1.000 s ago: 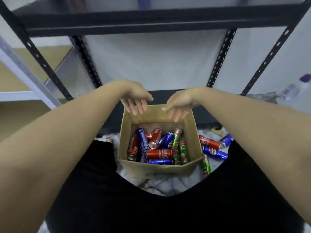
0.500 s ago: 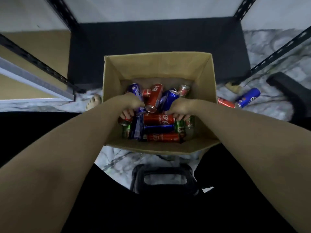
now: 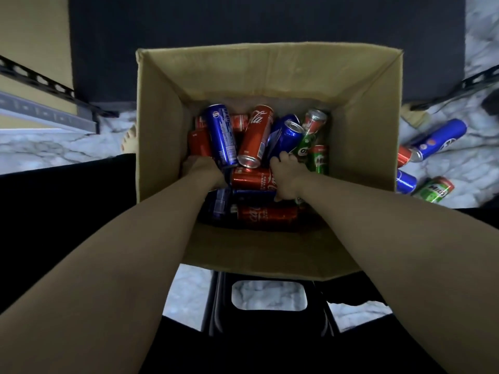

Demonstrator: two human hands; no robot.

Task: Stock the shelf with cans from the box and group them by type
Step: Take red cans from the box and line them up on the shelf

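Both my arms reach down into the open cardboard box (image 3: pixel 162 125) at frame centre, w/ a jumble of drink cans at its bottom. My left hand (image 3: pixel 201 171) sits centre-left among the pile, its fingers buried beneath the cans, so can't tell whether it grips anything; the long blue Pepsi can (image 3: pixel 221 136) lies just above it, touching the knuckles, and a red can (image 3: pixel 199 143) lies to its upper left. My right hand (image 3: pixel 285 176) is just right of centre, fingers curled round the lower end of a tilted blue can (image 3: pixel 287 139) whose silver top points to the upper right. Btwn the two hands a red Coca-Cola can (image 3: pixel 255 136) leans toward the frame's bottom, rim down, and another red can (image 3: pixel 249 178) lies crosswise directly btwn my wrists. Green Milo cans (image 3: pixel 318 157) sit right of my right hand, against the box's right wall. Outside the box, at right edge, more cans lie on the marble floor (image 3: pixel 54 147): a blue one (image 3: pixel 440 136), a green one (image 3: pixel 433 188). The dark shelf board (image 3: pixel 243 20) fills the top of frame; a black stool (image 3: pixel 270 314) shows at bottom centre.
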